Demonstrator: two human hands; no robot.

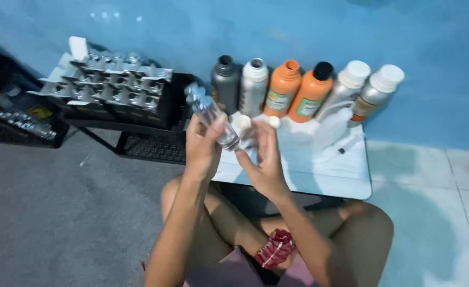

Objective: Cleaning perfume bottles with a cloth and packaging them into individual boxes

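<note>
My left hand (202, 146) grips a small clear glass bottle (208, 111), tilted with its silver top pointing up and left. Close beside it, my right hand (266, 159) holds a small white cap-like piece (241, 123) at the fingertips, near the bottle's lower end. Both hands are raised over the near edge of a low white table (325, 170). My bent knees show below.
Along the table's back stand a dark grey bottle (225, 79), a silver bottle (254, 85), two orange bottles (283, 87), and two white-capped silver bottles (375, 90). A black crate (163, 109) at left carries a tray of several small bottles (112, 82). Blue wall behind.
</note>
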